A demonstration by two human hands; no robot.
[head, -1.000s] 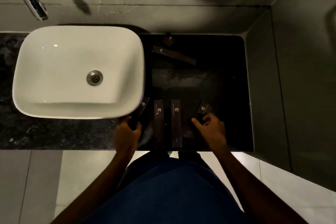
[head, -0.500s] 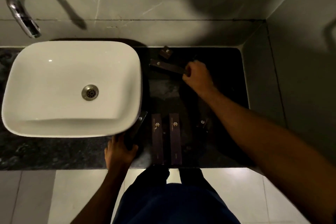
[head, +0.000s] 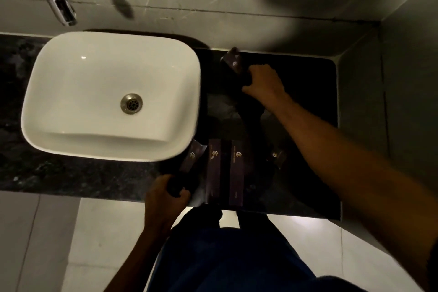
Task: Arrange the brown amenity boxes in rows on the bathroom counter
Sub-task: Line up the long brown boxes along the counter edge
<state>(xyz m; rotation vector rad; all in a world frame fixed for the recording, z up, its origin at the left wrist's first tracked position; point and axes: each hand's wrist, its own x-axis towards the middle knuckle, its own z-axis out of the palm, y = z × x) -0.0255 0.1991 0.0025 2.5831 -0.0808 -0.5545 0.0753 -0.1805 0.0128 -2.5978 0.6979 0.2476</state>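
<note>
Two long brown amenity boxes [head: 213,170] [head: 237,170] lie side by side, parallel, at the front of the dark counter [head: 308,149]. A third long box [head: 192,157] leans tilted against the sink's front right corner, and my left hand [head: 166,194] is closed on its near end. A small brown box [head: 276,157] sits to the right of the pair, partly under my forearm. At the back of the counter my right hand [head: 263,80] grips another long box [head: 233,63], whose far end sticks out toward the wall. The rest of that box is hidden by my fingers.
A white vessel sink [head: 111,95] fills the counter's left part, with a chrome faucet [head: 57,5] above it. Tiled walls close the counter at the back and right [head: 391,102]. The counter's front edge runs just above my blue trousers [head: 225,256].
My right hand has gone from the small front box to the back of the counter, closed on the long box there and swung it more upright. My left hand keeps its box by the sink.
</note>
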